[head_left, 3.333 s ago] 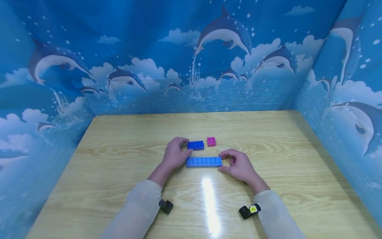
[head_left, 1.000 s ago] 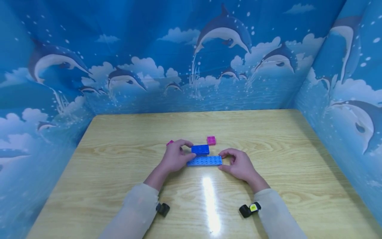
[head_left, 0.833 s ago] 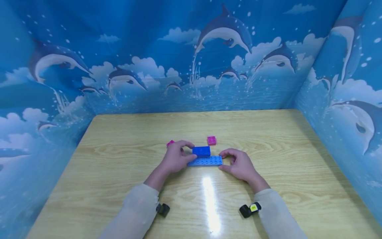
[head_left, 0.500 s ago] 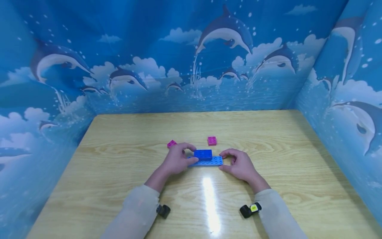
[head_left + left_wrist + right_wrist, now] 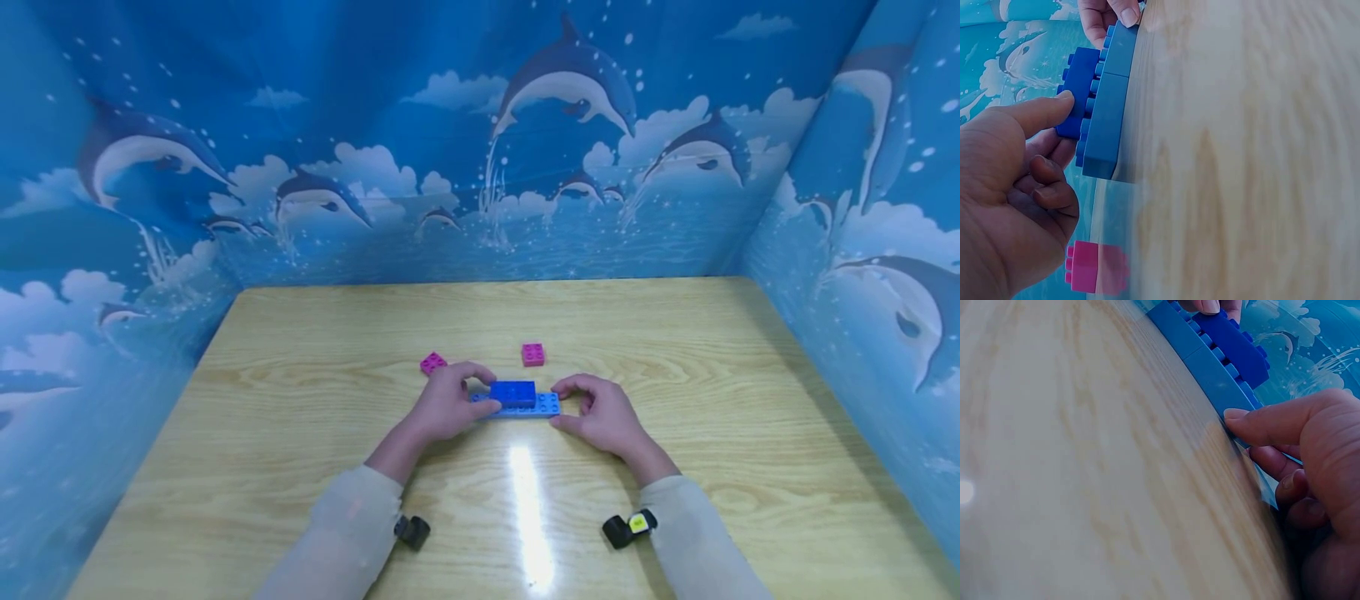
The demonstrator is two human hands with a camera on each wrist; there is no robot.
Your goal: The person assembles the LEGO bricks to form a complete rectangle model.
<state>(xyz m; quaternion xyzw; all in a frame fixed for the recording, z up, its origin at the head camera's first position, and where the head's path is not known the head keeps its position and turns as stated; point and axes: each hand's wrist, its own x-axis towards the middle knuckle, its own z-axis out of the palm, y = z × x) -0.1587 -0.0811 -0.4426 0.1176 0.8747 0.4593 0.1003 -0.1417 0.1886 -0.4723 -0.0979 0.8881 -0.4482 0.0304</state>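
The left hand (image 5: 446, 406), pinching the dark blue brick (image 5: 513, 393), has lowered it from 12 o'clock to over the light blue row (image 5: 1110, 106), whose 3 o'clock end the right hand (image 5: 602, 415) grips; joining seems near, unfinished

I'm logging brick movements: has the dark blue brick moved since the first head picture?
Yes: the dark blue brick has moved rightward and toward the viewer, judged against the right-hand pink brick.
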